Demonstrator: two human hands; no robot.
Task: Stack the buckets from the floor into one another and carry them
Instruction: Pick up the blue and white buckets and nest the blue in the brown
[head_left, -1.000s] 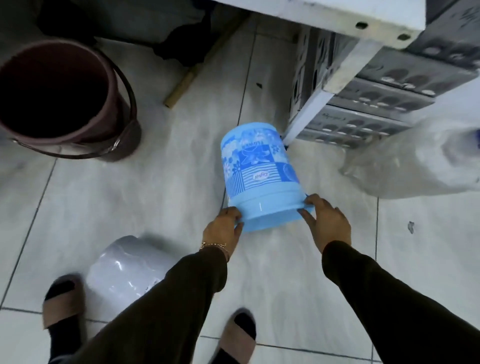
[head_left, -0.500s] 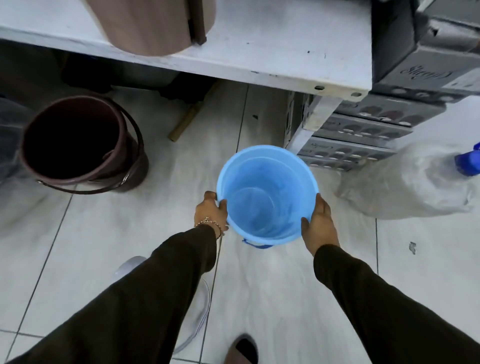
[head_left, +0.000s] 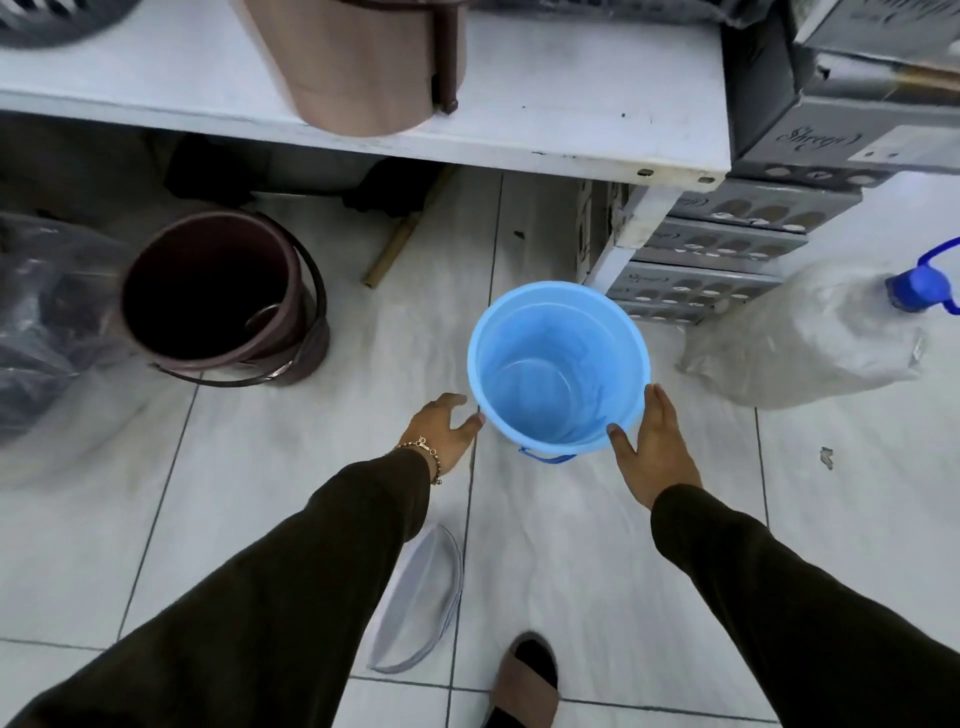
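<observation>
On the floor by the counter's corner, my right hand (head_left: 657, 447) alone grips the blue bucket (head_left: 558, 364); left hand (head_left: 441, 428) open, so it could tip.

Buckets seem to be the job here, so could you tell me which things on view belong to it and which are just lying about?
Part of the job:
blue bucket, upright, right hand on its rim
left hand, open beside it
brown bucket
translucent bucket

Lying about:
stacked cartons
plastic bag
wooden stick
</observation>
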